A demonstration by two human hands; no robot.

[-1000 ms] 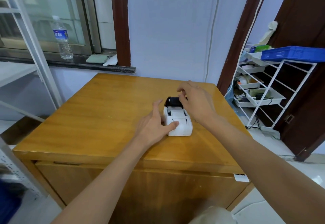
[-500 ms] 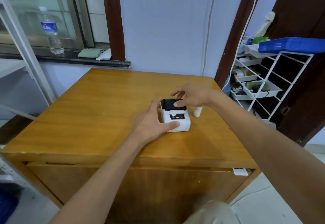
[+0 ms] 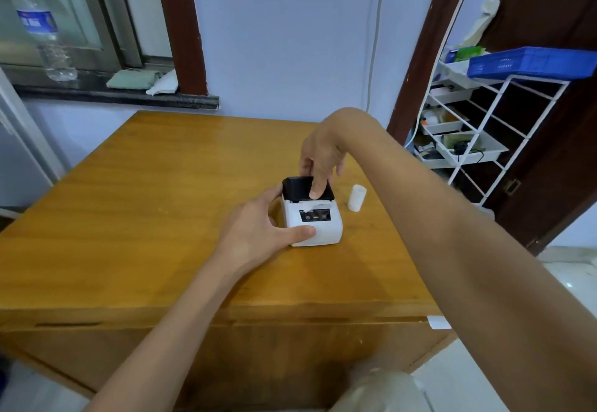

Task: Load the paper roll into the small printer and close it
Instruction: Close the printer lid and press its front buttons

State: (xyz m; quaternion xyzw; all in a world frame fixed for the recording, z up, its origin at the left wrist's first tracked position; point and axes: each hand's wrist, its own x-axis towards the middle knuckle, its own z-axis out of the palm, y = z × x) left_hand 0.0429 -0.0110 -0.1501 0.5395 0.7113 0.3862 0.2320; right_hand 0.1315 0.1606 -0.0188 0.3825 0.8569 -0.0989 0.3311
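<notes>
Hands work at frame centre: the left hand [image 3: 258,234] grips the white printer [image 3: 315,224] on the desk [image 3: 145,217], the right hand [image 3: 321,156] pinches its raised black lid [image 3: 295,189], while the paper roll [image 3: 357,197] stands just right, so loading and closing seemingly remain.

The black lid [image 3: 307,189] of the printer [image 3: 315,222] has been raised more upright than before; the right hand [image 3: 321,156] is now arched above it, fingertips [image 3: 315,192] pressed on its inner face.
</notes>
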